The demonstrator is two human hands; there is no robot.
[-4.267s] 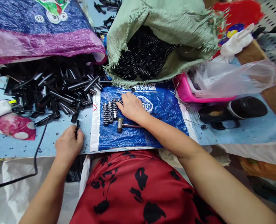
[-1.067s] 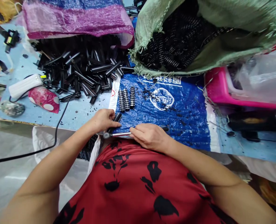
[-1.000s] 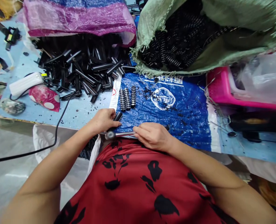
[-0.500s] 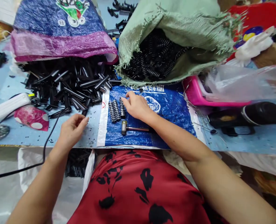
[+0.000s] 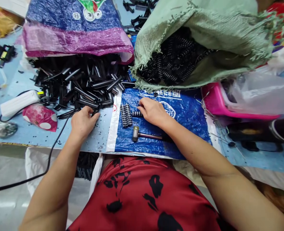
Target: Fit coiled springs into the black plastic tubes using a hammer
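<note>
My right hand (image 5: 153,111) is closed on one end of a black roller (image 5: 136,114) ringed with small white marks, over a blue plastic sheet. This roller lies crosswise, and its other end points at two similar black rollers (image 5: 126,115) set side by side. Just below them rests a small hammer (image 5: 136,134) with its handle toward my right forearm. My left hand (image 5: 84,121) is at the near edge of a heap of black plastic parts (image 5: 84,86), thumb and forefinger curled around a dark part (image 5: 94,111). Its other fingertips are hidden.
Behind the sheet (image 5: 190,128), a green woven sack (image 5: 204,19) lies open with black rollers inside. A blue and purple bag (image 5: 79,38) hangs over the heap. To the right are a pink basket (image 5: 213,99) and a black bottle (image 5: 259,131). A black cable (image 5: 53,150) crosses the left edge.
My right hand has turned one roller from lengthwise to crosswise. My left hand has moved up to the heap's edge and closed on a dark part. The whole view has shifted slightly.
</note>
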